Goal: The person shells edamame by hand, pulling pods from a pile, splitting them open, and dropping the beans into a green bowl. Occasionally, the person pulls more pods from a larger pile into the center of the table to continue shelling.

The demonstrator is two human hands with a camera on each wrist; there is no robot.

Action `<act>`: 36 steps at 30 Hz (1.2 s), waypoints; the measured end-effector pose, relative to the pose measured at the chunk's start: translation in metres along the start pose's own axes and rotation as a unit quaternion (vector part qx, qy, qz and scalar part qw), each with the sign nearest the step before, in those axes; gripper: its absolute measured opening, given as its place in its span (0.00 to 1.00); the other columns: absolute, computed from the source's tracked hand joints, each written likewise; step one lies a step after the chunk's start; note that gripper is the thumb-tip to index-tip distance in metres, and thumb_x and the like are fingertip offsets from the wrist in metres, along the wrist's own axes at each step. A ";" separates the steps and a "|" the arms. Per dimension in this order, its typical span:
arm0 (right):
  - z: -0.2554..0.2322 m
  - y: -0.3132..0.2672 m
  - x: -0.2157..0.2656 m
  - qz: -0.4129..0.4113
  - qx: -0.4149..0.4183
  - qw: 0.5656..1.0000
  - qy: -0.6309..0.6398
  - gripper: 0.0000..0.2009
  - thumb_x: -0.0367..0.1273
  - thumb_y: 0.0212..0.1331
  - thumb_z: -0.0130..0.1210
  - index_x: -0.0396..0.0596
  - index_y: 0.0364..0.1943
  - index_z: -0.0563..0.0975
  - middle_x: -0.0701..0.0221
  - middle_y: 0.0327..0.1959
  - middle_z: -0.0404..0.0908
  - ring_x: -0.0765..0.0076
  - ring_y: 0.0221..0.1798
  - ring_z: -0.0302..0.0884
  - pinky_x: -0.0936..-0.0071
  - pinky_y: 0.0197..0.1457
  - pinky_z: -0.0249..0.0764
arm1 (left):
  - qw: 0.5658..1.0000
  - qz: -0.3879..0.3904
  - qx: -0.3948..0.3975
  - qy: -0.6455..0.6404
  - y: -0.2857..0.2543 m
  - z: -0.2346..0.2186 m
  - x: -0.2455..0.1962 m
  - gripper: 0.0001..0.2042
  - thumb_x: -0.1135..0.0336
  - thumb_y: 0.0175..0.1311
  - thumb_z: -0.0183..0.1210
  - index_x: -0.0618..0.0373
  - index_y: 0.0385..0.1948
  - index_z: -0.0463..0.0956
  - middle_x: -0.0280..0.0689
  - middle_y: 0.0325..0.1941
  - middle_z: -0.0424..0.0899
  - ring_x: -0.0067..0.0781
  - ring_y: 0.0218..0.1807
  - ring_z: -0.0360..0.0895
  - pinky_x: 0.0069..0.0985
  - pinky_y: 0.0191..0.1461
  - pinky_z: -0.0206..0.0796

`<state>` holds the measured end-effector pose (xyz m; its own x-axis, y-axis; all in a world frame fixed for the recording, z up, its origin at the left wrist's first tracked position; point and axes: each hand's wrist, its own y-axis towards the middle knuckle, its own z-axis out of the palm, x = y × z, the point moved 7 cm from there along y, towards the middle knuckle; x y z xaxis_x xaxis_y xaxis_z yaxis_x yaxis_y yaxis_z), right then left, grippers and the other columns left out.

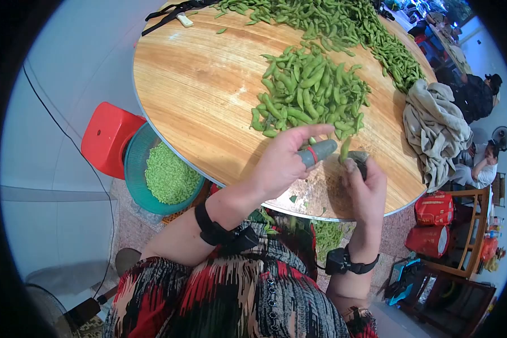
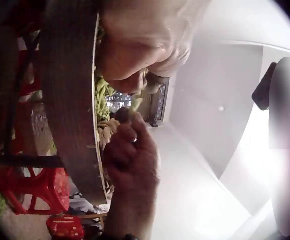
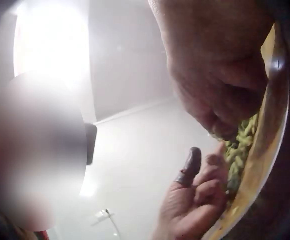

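Edamame pod [image 1: 345,149], a single green one, sits pinched between the two hands just over the near edge of the round wooden table [image 1: 197,96]. From the head camera, the left hand [image 1: 281,163], a grey rubber cot on one finger, has its fingers mostly extended around the pod's tip, while the right hand [image 1: 366,188] curls its fingers on the lower end. Behind them lies a heap of pods [image 1: 307,93], with a longer band of pods [image 1: 343,28] along the far rim, so I'd judge much shelling remains. Below the table, a teal basket [image 1: 130,169] holds shelled beans [image 1: 169,174], a fair share done. A grey cloth [image 1: 434,127] lies at the right.

The left wrist view shows the right hand [image 2: 132,155] curled round something small and green at the table's rim.

The right wrist view is dim; the capped left finger [image 3: 191,162] sticks up beside blurry green pods.
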<state>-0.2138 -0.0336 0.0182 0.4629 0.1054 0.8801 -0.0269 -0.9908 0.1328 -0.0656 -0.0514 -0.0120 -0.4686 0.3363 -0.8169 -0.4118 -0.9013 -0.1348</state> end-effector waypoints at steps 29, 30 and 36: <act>0.046 -0.032 0.003 0.185 0.163 0.875 0.417 0.09 0.33 0.65 0.42 0.42 0.40 0.70 0.78 0.21 0.69 0.87 0.16 0.52 0.87 0.18 0.49 | 0.977 0.114 -0.004 0.182 -0.009 0.010 -0.021 0.05 0.72 0.54 0.61 0.58 0.24 0.73 0.25 0.23 0.73 0.12 0.28 0.66 0.14 0.34 0.62; 0.048 -0.032 0.004 0.184 0.167 0.864 0.438 0.09 0.33 0.65 0.42 0.42 0.41 0.70 0.78 0.21 0.69 0.88 0.16 0.52 0.88 0.18 0.49 | 0.983 0.102 0.002 0.153 -0.007 0.010 -0.018 0.04 0.72 0.55 0.60 0.58 0.24 0.73 0.25 0.24 0.74 0.11 0.27 0.66 0.13 0.32 0.60; 0.046 -0.035 0.008 0.224 0.182 0.830 0.478 0.06 0.31 0.65 0.42 0.44 0.37 0.70 0.79 0.22 0.70 0.89 0.16 0.54 0.89 0.18 0.50 | 0.991 -0.020 0.095 -0.091 -0.001 0.006 0.002 0.03 0.71 0.58 0.57 0.56 0.32 0.73 0.27 0.26 0.75 0.08 0.23 0.67 0.08 0.21 0.52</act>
<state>-0.1680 -0.0017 -0.0004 -0.4398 -0.4335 0.7865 0.3437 -0.8904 -0.2986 -0.0707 -0.0480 -0.0104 -0.5748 0.4298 -0.6963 -0.5643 -0.8244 -0.0431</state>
